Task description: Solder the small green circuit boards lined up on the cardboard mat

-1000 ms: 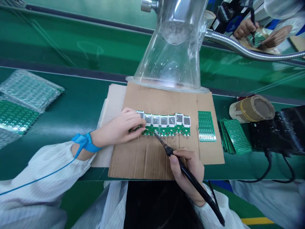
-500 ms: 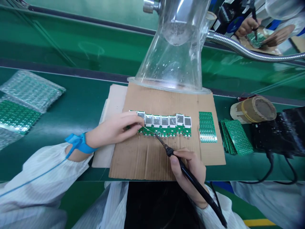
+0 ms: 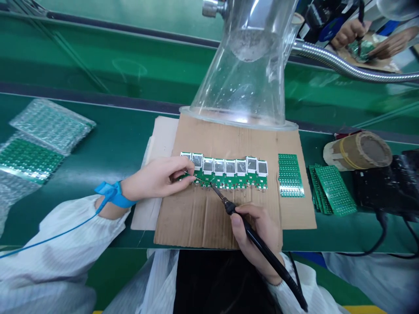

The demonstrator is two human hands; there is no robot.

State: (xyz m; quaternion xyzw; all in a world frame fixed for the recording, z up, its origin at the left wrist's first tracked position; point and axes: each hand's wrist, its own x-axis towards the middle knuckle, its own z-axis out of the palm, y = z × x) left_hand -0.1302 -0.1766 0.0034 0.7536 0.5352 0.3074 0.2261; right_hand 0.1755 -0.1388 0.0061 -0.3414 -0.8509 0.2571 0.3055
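Head: board row (image 3: 229, 180) at left hand (image 3: 163, 175) pinching wire (image 3: 200, 179), beyond right hand (image 3: 262, 226) gripping iron (image 3: 266, 249).

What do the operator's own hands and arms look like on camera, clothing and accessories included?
Both hands, left and right, are ungloved. The left sleeve and right sleeve are white, loose and finely striped; the left one gathers at the cuff. A blue band circles the left wrist, with a thin blue cord attached. No band shows on the right wrist.
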